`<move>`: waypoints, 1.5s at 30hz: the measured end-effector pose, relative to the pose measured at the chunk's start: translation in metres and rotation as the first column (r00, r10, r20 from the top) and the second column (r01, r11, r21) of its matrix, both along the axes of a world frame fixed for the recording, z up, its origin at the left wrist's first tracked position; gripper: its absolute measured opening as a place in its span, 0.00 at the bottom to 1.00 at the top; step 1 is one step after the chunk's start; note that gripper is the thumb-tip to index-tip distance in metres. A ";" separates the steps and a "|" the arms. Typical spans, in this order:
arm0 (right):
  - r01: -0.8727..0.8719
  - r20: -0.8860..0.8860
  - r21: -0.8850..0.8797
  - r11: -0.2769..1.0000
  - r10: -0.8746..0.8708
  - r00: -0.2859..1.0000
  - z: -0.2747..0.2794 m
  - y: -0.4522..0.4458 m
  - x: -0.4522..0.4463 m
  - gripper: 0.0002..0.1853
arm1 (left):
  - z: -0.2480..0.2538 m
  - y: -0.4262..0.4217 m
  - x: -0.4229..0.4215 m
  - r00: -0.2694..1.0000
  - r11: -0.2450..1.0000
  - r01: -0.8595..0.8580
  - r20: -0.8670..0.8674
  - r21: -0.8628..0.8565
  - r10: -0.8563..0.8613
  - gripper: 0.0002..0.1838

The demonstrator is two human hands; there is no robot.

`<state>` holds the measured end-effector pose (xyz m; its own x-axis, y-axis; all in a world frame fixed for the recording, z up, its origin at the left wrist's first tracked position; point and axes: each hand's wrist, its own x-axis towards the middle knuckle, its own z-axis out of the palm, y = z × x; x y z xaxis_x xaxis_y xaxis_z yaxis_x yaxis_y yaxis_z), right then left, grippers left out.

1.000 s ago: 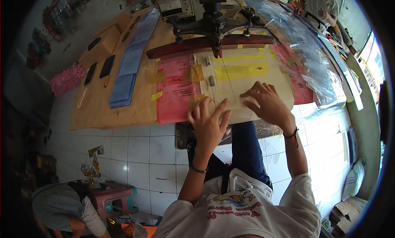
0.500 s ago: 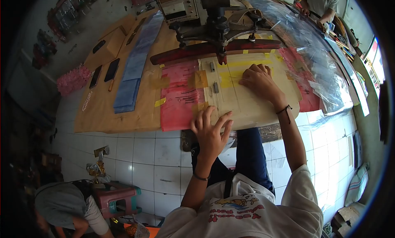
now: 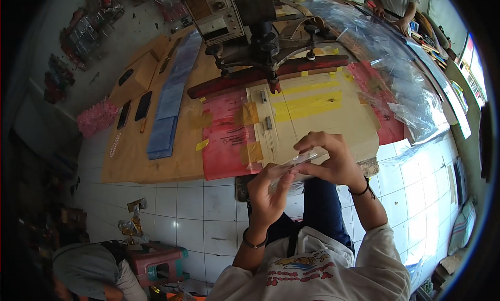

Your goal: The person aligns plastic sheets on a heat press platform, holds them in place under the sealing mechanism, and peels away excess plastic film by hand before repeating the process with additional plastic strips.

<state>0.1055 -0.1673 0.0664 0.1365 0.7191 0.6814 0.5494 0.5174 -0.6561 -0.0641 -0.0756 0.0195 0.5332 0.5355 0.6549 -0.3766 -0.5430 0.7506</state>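
A small piece of clear plastic film (image 3: 296, 162) is stretched between my two hands above the front edge of the work board (image 3: 317, 142). My left hand (image 3: 268, 196) pinches its left end between thumb and fingers. The other end is in my right hand (image 3: 332, 160), with the thumb beneath and the forefinger curled over. Yellow tape strips (image 3: 307, 105) and two small metal blocks (image 3: 265, 109) are on the board behind my hands. Over its back side hangs a press head with a red curved bar (image 3: 229, 82).
On the wooden table (image 3: 140, 168), to the left, lie blue sheets (image 3: 164, 129), phones (image 3: 143, 105) and a pink bundle (image 3: 98, 116). Clear plastic sheets (image 3: 401, 82) cover the right side. One person (image 3: 398, 4) stands back right; another (image 3: 91, 270) bends beside a stool (image 3: 156, 262).
My right hand has come off the board, back toward my body. Both hands are now raised together, holding the clear plastic film. The camera view has shifted slightly.
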 end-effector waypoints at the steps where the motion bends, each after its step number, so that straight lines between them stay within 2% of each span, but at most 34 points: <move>1: 0.030 -0.109 0.026 0.999 -0.027 0.994 -0.004 0.000 -0.006 0.26 | 0.004 0.001 -0.003 1.000 0.999 0.005 0.004 -0.037 -0.005 0.13; 2: 0.062 -0.216 0.047 0.997 -0.051 0.975 -0.009 -0.002 -0.012 0.30 | 0.008 0.002 -0.006 1.000 0.997 0.009 0.010 -0.075 -0.008 0.12; 3: -0.053 -0.374 -0.006 0.999 0.047 0.926 -0.012 -0.006 -0.018 0.32 | 0.014 0.006 -0.004 0.994 0.998 -0.060 0.091 -0.019 0.062 0.07; 5: -0.292 -0.663 -0.045 0.955 0.190 0.724 -0.020 -0.014 -0.031 0.36 | 0.033 0.020 -0.002 0.934 0.992 -0.124 0.340 0.013 0.112 0.10; 6: -0.346 -0.632 -0.071 0.936 0.226 0.741 -0.034 -0.014 -0.038 0.36 | 0.052 0.021 -0.004 0.896 0.988 -0.132 0.417 -0.075 0.152 0.12; 7: -0.359 -0.444 -0.159 0.920 0.258 0.858 -0.054 -0.009 -0.041 0.40 | 0.075 0.021 -0.010 0.852 0.977 -0.134 0.485 -0.163 0.198 0.14; 8: -0.348 -0.350 -0.156 0.924 0.278 0.895 -0.075 -0.002 -0.051 0.34 | 0.096 0.026 -0.018 0.793 0.979 -0.104 0.580 -0.177 0.189 0.15; 9: -0.237 -0.137 -0.217 0.947 0.211 0.968 -0.106 0.008 -0.055 0.25 | 0.116 0.031 -0.029 0.725 0.979 -0.072 0.665 -0.189 0.181 0.17; 10: -0.259 -0.175 -0.406 0.876 0.203 0.963 -0.132 0.014 -0.062 0.20 | 0.136 0.034 -0.042 0.657 0.985 -0.062 0.736 -0.161 0.161 0.15; 11: -0.142 -0.154 -0.408 0.902 0.085 0.984 -0.173 0.020 -0.075 0.16 | 0.153 0.037 -0.055 0.586 0.990 -0.053 0.798 -0.134 0.140 0.14; 12: -0.091 -0.162 -0.461 0.883 0.018 0.987 -0.215 0.026 -0.082 0.15 | 0.164 0.042 -0.074 0.564 0.995 0.098 0.825 -0.017 -0.041 0.13; 13: -0.047 -0.167 -0.513 0.857 -0.046 0.985 -0.254 0.033 -0.088 0.13 | 0.174 0.044 -0.095 0.515 0.965 0.240 0.830 0.100 -0.214 0.12; 15: 0.073 -0.031 -0.542 0.837 -0.107 0.994 -0.319 0.048 -0.095 0.11 | 0.187 0.044 -0.137 0.469 0.883 0.424 0.785 0.201 -0.404 0.10; 18: 0.195 0.103 -0.598 0.777 -0.167 0.981 -0.364 0.056 -0.107 0.09 | 0.201 0.021 -0.156 0.321 0.892 0.319 0.849 0.320 -0.420 0.12; 21: 0.301 0.148 -0.685 0.663 -0.277 0.949 -0.361 0.060 -0.094 0.10 | 0.205 0.014 -0.198 0.303 0.920 0.125 0.868 0.372 -0.393 0.04; 22: 0.329 0.153 -0.716 0.616 -0.322 0.934 -0.363 0.062 -0.093 0.11 | 0.205 0.010 -0.211 0.290 0.912 0.144 0.865 0.384 -0.410 0.04; 25: 0.346 -0.005 -0.596 0.725 -0.435 0.901 -0.374 0.061 -0.087 0.12 | 0.206 0.004 -0.251 0.275 0.892 0.180 0.849 0.416 -0.451 0.03; 28: 0.391 -0.003 -0.689 0.609 -0.543 0.840 -0.365 0.059 -0.086 0.12 | 0.204 0.004 -0.287 0.294 0.890 0.153 0.840 0.429 -0.455 0.04; 30: 0.411 -0.038 -0.693 0.591 -0.600 0.799 -0.384 0.058 -0.082 0.12 | 0.205 0.002 -0.300 0.284 0.889 0.133 0.843 0.438 -0.458 0.06; 31: 0.420 -0.055 -0.696 0.582 -0.627 0.777 -0.393 0.059 -0.080 0.12 | 0.206 0.003 -0.306 0.249 0.855 0.139 0.818 0.500 -0.519 0.07; 34: 0.469 -0.082 -0.636 0.613 -0.657 0.749 -0.422 0.068 -0.075 0.13 | 0.215 0.000 -0.317 0.207 0.800 0.145 0.773 0.583 -0.600 0.10; 35: 0.477 -0.015 -0.602 0.640 -0.607 0.795 -0.429 0.075 -0.073 0.14 | 0.217 -0.003 -0.326 0.232 0.824 0.145 0.791 0.548 -0.566 0.11; 38: 0.317 -0.014 -0.544 0.777 -0.386 0.922 -0.418 0.087 -0.068 0.14 | 0.210 0.000 -0.318 0.283 0.855 0.094 0.810 0.510 -0.514 0.10; 39: 0.144 -0.245 -0.555 0.819 -0.326 0.913 -0.409 0.089 -0.074 0.15 | 0.207 0.001 -0.312 0.307 0.858 0.093 0.806 0.504 -0.507 0.09; 42: -0.141 -0.506 -0.360 0.922 -0.066 0.860 -0.408 0.087 -0.089 0.21 | 0.198 0.003 -0.299 0.394 0.864 0.136 0.773 0.485 -0.496 0.05; 43: -0.277 -0.599 -0.358 0.892 0.008 0.801 -0.397 0.078 -0.092 0.28 | 0.195 0.003 -0.296 0.423 0.864 0.160 0.758 0.477 -0.497 0.05; 45: -0.378 -0.546 -0.498 0.780 0.055 0.836 -0.370 0.067 -0.092 0.28 | 0.191 0.008 -0.286 0.478 0.862 0.209 0.721 0.462 -0.502 0.07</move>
